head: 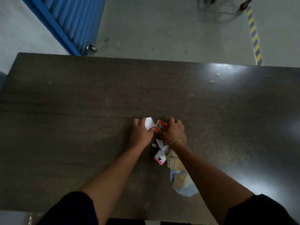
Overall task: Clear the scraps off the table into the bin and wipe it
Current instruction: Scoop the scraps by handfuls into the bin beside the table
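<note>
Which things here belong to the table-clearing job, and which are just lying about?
Job:
white paper scrap, held by left hand
red scrap, held by right hand
scrap pile
table

Lying about:
blue slatted panel
striped floor tape
cart wheel

My left hand [141,133] pinches a torn white paper scrap [149,123] and my right hand [174,130] grips a crumpled red printed scrap [159,126], the two just beside each other over the dark brown table top [81,103]. Between my wrists lies a heap of white paper bits [159,157], touching fringed beige cardboard pieces [172,161]. Nearest me, a pale blue plastic wrapper [183,187] lies flat.
</note>
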